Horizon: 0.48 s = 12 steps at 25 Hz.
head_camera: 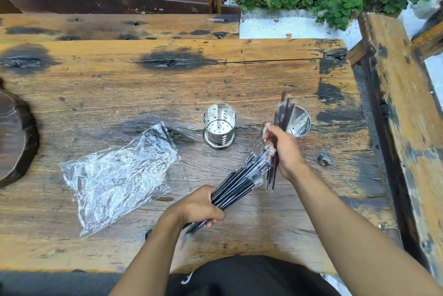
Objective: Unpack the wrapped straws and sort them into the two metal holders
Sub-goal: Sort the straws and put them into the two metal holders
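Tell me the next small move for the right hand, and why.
Probably lower the straws in the right hand into the right holder: that blurred handful already rises in front of its open mouth, and both holders look empty, while the left hand grips the main bundle.

Rough, dark-stained wooden plank table (119, 94); two shiny perforated steel cylindrical holders (219, 125) (300, 120); crinkled glossy clear plastic wrap (115, 178); smooth black plastic straws (237, 183) were partly film-sleeved.
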### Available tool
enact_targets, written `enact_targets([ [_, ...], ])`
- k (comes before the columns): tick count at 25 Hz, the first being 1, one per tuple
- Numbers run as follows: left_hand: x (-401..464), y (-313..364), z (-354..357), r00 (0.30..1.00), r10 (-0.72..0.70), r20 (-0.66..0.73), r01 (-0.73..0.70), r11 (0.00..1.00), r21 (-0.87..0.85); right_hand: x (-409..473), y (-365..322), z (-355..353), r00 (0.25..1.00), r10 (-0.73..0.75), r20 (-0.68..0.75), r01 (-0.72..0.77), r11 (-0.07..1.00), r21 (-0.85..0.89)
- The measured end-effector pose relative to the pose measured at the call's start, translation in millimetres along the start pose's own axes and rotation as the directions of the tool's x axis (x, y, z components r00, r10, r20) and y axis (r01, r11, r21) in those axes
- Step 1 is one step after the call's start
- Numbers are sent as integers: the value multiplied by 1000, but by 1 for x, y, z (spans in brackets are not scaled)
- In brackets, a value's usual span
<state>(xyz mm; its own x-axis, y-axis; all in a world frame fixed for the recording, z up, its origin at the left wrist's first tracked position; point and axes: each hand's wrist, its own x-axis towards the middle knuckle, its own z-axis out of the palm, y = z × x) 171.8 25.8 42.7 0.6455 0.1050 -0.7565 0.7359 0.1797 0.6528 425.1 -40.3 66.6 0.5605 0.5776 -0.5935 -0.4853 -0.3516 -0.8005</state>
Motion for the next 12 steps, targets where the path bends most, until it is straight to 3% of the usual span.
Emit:
enact_targets([
  [3,-3,12,-3,999,-7,51,4,997,75,-2,6,4,972,99,213,-43,966,-253],
  [5,-2,17,-4,999,-4,42,0,995,101,-8,13,6,949,170,264,-56,920,-388],
  [12,2,20,7,998,-24,59,16,992,129,-18,29,10,934,274,229,-171,906,-388],
])
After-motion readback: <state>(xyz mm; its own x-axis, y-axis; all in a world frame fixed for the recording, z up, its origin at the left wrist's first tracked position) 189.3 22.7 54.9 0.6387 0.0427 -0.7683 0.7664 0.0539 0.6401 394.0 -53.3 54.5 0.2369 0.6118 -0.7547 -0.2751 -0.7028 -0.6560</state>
